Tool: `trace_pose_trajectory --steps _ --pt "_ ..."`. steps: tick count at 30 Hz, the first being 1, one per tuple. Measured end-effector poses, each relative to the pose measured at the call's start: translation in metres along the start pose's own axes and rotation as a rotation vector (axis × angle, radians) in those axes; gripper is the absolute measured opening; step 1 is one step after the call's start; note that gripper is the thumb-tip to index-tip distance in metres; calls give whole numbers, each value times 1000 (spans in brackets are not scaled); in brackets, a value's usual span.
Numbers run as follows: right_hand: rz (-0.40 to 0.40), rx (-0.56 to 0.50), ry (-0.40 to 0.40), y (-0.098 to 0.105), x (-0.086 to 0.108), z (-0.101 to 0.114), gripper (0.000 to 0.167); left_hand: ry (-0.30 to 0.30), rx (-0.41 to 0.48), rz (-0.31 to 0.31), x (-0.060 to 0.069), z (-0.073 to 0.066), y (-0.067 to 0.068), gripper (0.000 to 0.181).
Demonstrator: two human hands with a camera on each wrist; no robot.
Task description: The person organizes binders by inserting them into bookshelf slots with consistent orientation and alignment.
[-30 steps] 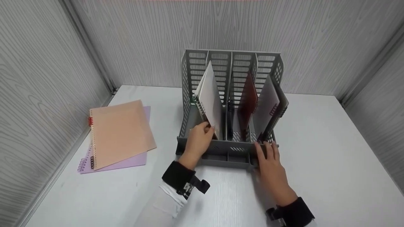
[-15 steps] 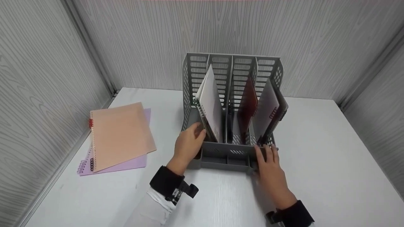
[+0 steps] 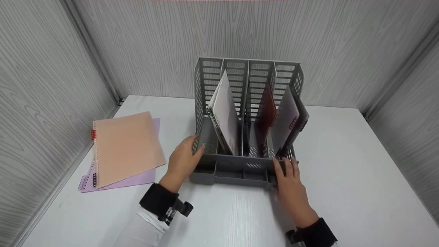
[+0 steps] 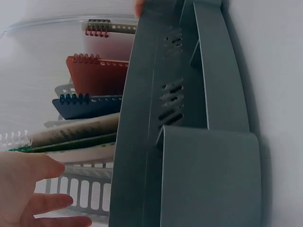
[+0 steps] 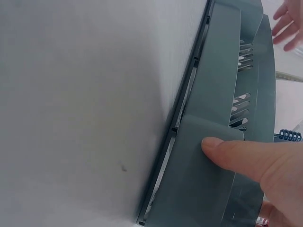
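Note:
A grey file organizer stands on the table, with upright slots behind and small front compartments. White-covered spiral notebooks lean in its left half. Further right are a dark blue notebook, a red notebook, a pale notebook and a dark grey notebook. My left hand is at the organizer's front left corner, fingers spread and holding nothing. At the front right corner, my right hand grips the organizer, its thumb on the front face and fingers over the front wall.
To the left, a peach spiral notebook lies flat over a purple spiral notebook. Grey wood-grain panels enclose the white table at the back and both sides.
My left hand has let go of the white notebooks' lower edge and moved left to the organizer's corner. The notebooks stay leaning in the slot. My right hand keeps its place.

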State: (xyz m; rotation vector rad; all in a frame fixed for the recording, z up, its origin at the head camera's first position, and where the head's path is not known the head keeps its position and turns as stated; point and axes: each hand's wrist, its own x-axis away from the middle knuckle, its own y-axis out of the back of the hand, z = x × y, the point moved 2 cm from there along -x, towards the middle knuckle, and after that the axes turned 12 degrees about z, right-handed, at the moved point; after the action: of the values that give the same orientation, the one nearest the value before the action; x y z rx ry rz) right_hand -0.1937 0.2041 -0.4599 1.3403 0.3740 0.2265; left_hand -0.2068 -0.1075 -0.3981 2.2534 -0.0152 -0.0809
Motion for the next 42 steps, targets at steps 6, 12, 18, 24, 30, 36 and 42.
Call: trace_pose_trajectory --steps 6,12,18,24,30,36,42 --pt "1 4 -3 -2 1 2 88 60 -72 1 8 33 18 48" --pt "-32 23 17 -1 -2 0 89 118 -108 -14 19 65 37 49" --pt "-41 28 22 1 -5 0 89 188 -108 -6 29 87 54 51" --pt "-20 30 -4 2 -2 -2 88 231 -128 38 32 106 62 54" --pt "-19 25 -2 0 0 0 89 321 -168 96 39 134 74 56" --pt "-22 29 5 0 1 1 91 421 -195 157 44 161 87 61" --pt "-48 31 16 0 2 2 90 575 -232 218 51 186 96 67"
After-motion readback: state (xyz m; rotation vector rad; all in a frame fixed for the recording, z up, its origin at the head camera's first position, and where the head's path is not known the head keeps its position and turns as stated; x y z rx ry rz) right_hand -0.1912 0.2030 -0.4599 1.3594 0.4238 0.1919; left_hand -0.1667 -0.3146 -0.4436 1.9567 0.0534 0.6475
